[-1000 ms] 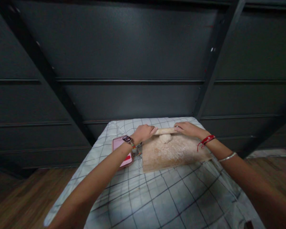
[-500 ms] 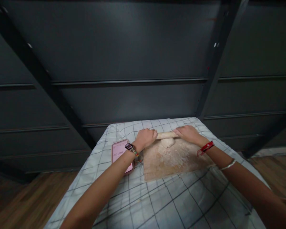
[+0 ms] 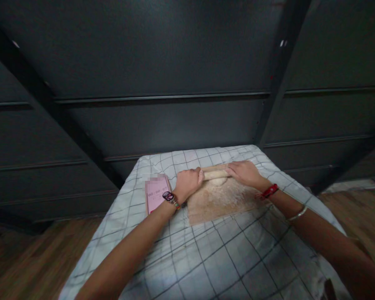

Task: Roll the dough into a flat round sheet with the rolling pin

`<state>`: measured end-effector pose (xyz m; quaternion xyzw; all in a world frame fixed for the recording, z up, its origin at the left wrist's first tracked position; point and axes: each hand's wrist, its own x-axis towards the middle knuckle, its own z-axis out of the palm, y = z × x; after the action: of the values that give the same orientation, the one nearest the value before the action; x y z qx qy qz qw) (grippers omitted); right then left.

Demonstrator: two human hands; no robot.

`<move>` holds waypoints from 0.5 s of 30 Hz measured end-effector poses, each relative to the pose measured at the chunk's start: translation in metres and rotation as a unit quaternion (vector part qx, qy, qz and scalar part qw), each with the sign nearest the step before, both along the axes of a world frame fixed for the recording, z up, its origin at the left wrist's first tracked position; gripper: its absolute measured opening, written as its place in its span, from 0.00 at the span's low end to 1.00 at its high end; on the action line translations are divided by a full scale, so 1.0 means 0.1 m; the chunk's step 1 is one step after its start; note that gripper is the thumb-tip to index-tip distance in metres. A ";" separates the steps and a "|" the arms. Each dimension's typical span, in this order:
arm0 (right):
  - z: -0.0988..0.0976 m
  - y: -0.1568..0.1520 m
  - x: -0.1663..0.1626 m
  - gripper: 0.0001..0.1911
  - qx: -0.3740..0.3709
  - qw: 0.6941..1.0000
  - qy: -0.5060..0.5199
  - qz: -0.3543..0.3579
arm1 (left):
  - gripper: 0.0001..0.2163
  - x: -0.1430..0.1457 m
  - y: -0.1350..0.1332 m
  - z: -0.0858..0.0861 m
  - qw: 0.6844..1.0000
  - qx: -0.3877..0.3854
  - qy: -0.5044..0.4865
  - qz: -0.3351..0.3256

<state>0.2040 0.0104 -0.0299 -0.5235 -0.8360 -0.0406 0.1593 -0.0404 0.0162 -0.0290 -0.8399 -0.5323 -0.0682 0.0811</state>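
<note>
A pale wooden rolling pin (image 3: pixel 215 174) spans the gap between my two hands. Wrapped round its left end is my left hand (image 3: pixel 190 182); my right hand (image 3: pixel 244 172) grips its right end. Directly beneath the pin lies a lump of whitish dough (image 3: pixel 217 181), partly hidden by it. Both rest on a tan wooden board (image 3: pixel 203 210) dusted with white flour (image 3: pixel 231 195). Fingers of both hands are closed, and the pin's two ends are covered by them.
Left of the board a phone (image 3: pixel 156 193) with a pink timer screen lies flat, partly behind my left wrist. A white checked cloth (image 3: pixel 193 258) covers the table. Beyond its far edge stands a dark panelled wall (image 3: pixel 168 125). Wooden flooring (image 3: pixel 65 246) shows at both sides.
The rolling pin has come slightly nearer over the dough, now covering more of it. Both hands still grip it. The view has tilted a little, and the phone's timer digits show differently.
</note>
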 end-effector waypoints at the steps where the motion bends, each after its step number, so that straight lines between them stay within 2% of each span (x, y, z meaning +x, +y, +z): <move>1: 0.02 0.00 0.03 0.25 -0.031 0.997 0.074 0.016 | 0.21 0.00 -0.02 0.00 1.000 0.003 0.001 -0.002; 3: 0.11 0.01 0.11 0.32 -0.087 0.970 0.222 0.045 | 0.21 -0.02 -0.05 0.01 1.000 0.003 0.002 -0.010; 5: 0.25 0.03 0.24 0.39 -0.127 0.917 0.370 0.075 | 0.22 -0.04 -0.05 0.04 1.000 -0.014 0.002 -0.028; 7: 0.39 0.04 0.37 0.42 -0.149 0.841 0.509 0.109 | 0.23 -0.05 -0.04 0.09 0.998 -0.032 0.005 -0.052; 9: 0.49 0.04 0.47 0.41 -0.177 0.750 0.623 0.136 | 0.23 -0.05 -0.04 0.14 0.997 -0.023 0.014 -0.070; 10: 0.51 0.04 0.49 0.40 -0.187 0.725 0.648 0.139 | 0.23 -0.04 -0.05 0.16 0.997 -0.007 0.018 -0.074; 11: 0.52 0.05 0.51 0.39 -0.196 0.712 0.660 0.138 | 0.22 -0.03 -0.06 0.18 0.997 0.012 0.022 -0.075; 13: 0.50 0.06 0.49 0.38 -0.205 0.717 0.655 0.125 | 0.21 0.00 -0.10 0.20 0.996 0.046 0.025 -0.073; 15: 0.44 0.08 0.42 0.40 -0.203 0.760 0.610 0.101 | 0.20 0.03 -0.13 0.20 0.995 0.054 0.023 -0.077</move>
<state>0.2463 0.0182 0.0136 -0.3706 -0.5987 0.4740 0.5287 -0.0373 0.0033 -0.0086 -0.8742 -0.4593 -0.0840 0.1331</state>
